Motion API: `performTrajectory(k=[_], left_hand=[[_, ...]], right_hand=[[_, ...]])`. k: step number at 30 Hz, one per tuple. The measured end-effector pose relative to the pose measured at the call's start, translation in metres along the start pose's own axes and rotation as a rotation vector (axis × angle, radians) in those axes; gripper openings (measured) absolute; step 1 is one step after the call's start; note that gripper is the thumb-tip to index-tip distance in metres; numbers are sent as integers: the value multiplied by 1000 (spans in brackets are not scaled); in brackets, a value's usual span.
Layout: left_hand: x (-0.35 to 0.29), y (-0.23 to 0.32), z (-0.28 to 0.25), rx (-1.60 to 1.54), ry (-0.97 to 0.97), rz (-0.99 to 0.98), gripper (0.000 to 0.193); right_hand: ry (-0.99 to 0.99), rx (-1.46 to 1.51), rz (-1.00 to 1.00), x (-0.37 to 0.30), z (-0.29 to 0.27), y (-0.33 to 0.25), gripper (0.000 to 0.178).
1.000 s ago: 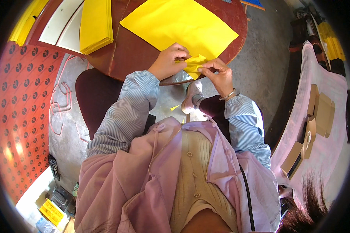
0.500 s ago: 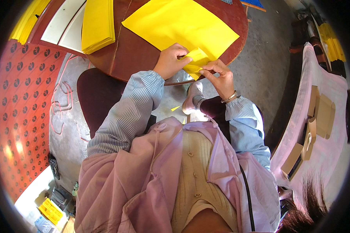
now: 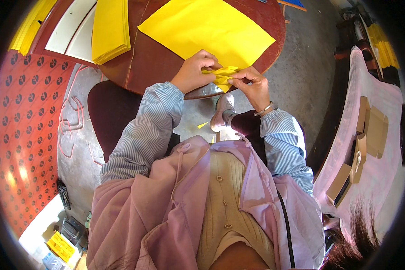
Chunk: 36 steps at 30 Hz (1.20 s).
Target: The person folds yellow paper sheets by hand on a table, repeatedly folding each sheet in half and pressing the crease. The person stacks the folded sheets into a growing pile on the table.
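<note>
Closest in, short of the worktop [image 3: 155, 67]: pink jacket [image 3: 135, 211], open over a beige knit top [image 3: 225, 193]. Blue-and-white striped sleeves [image 3: 141, 135] run forward toward the worktop's near edge.

Both hands at that edge, mostly closed, neither free. Left hand [image 3: 195, 73]: fingers curled inward, pinching yellow material. Right hand [image 3: 253, 87], bracelet [image 3: 266, 109] at the wrist: thumb and forefinger nip the same yellow portion from the other side, other fingers loosely bent. Fingertips near each other, creased yellow showing between them.

What they grip: near corner of a large yellow sheet [image 3: 207, 31], at the worktop's near edge. Corner gathered into small creased folds, tip pointing back toward the wearer; fingers cover part of it, so the exact fold cannot be made out. Remainder lies flat on the worktop, set diagonally, straight-edged, plain bright yellow.

Below the worktop's near edge, on the floor: pale shoe [image 3: 223, 110], small yellow scrap [image 3: 202, 125]. At the worktop's left edge, a neat stack of yellow sheets [image 3: 110, 31]. Farther out: red patterned panel [image 3: 29, 112] left of the worktop; opened cardboard box [image 3: 377, 132] on pale pink cloth [image 3: 378, 92], well to its right.
</note>
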<state>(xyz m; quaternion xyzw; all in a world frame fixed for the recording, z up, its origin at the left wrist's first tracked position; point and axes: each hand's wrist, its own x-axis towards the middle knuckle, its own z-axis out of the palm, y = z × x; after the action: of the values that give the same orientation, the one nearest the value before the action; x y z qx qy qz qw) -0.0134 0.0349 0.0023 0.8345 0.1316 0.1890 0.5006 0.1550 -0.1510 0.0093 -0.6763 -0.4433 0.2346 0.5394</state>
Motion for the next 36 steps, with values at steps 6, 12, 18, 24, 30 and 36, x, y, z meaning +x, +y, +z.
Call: performTrajectory(k=[6,12,18,24,30,36], left_hand=[[-2,4,12,70,94,-15,28],[2,2,15,113,188,-33,24],[5,1,11,58,147,-106,24],[2,0,8,44,120,-45,22],[1,1,0,-17,15,-43,26],[-2,4,-1,-3,-24,-20,32]], right_hand=[[8,39,29,1,3,0,16],[35,-102,-65,-3,2,-6,25],[5,-40,-105,-3,1,-6,17],[-14,1,-24,0,0,1,13],[-10,26,-20,1,0,1,13],[-14,31,-12,2,1,1,13]])
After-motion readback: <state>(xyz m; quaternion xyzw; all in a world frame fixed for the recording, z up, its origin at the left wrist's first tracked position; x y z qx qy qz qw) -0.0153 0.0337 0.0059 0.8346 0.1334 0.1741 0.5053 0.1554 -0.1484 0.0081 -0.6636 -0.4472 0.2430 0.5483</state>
